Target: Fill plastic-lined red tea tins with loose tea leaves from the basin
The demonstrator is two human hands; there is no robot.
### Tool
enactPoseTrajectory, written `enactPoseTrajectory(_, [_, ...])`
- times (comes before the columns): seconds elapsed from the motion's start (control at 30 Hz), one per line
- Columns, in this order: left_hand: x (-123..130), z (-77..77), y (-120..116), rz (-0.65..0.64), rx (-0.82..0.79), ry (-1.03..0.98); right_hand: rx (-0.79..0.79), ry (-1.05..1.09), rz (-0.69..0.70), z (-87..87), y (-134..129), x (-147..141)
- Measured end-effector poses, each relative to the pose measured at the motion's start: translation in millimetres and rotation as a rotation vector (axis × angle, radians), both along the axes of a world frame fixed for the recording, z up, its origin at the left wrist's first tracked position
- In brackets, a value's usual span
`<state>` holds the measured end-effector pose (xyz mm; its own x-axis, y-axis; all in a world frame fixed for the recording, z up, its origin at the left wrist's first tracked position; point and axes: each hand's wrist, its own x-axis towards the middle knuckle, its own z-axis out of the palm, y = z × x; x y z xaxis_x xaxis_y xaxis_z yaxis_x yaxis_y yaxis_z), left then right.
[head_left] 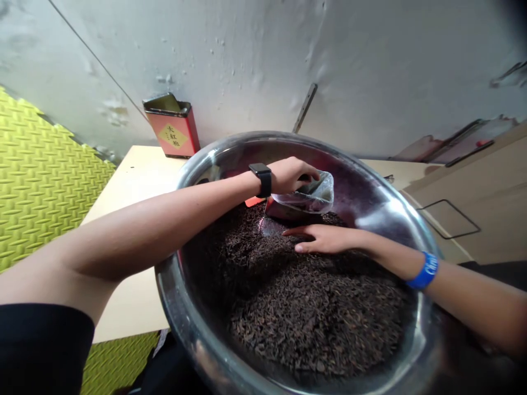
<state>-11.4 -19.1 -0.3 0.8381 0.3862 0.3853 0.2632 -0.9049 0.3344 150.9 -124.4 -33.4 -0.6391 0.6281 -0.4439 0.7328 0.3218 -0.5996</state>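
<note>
The left hand's fingers [312, 171] are curling down at the far edge of a clear, crinkled plastic bag [328, 205] and seem to be pinching its rim; the exact contact is partly hidden. The right hand's fingers [303, 231] are spreading loosely, thumb apart, low over dark, dry, twisted leaves [313, 312], and are gripping nothing visible. The bag is lying tilted inside a large round shiny metal bowl [173, 307], its mouth gaping beside the left hand [286, 175], its lower part resting on the leaves.

The bag is looking thin and limp, so it is probably handling as light and slippery, folding where it is pressed. Its rim is offering the surest hold, ideally with two opposite edges pinched so that the mouth is staying open; squeezing the middle would likely be collapsing it. The leaves are looking light, brittle and loose, better suited to a cupped palm than a hard pinch, which could be crushing them. The bowl is looking stiff, smooth and, with this heap, fairly heavy; its rolled rim is giving the best grip, with both hands on opposite sides.

Farther out, a red rectangular tin with a yellow diamond label [183, 137] is standing on the pale wooden desk [127, 186], near the wall [247, 66].
</note>
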Motion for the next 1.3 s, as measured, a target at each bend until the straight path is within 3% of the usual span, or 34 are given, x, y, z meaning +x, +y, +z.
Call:
enactPoseTrajectory(0.1, [0, -1.3, 1, -0.019, 0.013, -0.013, -0.031, -0.021, -0.051, -29.5, -11, -8])
enactPoseTrajectory(0.2, [0, -1.1, 2, -0.021, 0.029, -0.016, -0.022, -0.007, -0.051, -38.7, -27, -21])
enactPoseTrajectory(0.47, [0, 2.6, -1, 0.006, 0.042, -0.011, 0.132, 0.162, 0.091, -17.2, -59, -51])
enactPoseTrajectory(0.73, [-4, 7.9, -7, 0.059, -0.002, -0.011, 0.477, -0.123, 0.328, 12.6, -60, -62])
enactPoseTrajectory(0.87, [-12, 20.0, -9, 0.065, -0.011, -0.045, 0.552, -0.168, 0.332, 27.9, -50, -64])
enactPoseTrajectory(0.97, [-15, 25.9, -8, 0.062, -0.042, -0.057, 0.565, -0.098, 0.272, 48.7, -35, -60])
enactPoseTrajectory(1.13, [-17, 24.1, 1, 0.072, -0.028, -0.132, 0.678, 0.001, -0.018, 81.2, 14, -38])
enactPoseTrajectory(1.23, [-18, 19.8, 11, 0.13, 0.004, -0.162, 0.821, -0.013, -0.203, 75.4, 47, -20])
enactPoseTrajectory(1.3, [-19, 17.5, 16, 0.177, 0.006, -0.161, 0.854, -0.044, -0.251, 63.3, 62, -11])
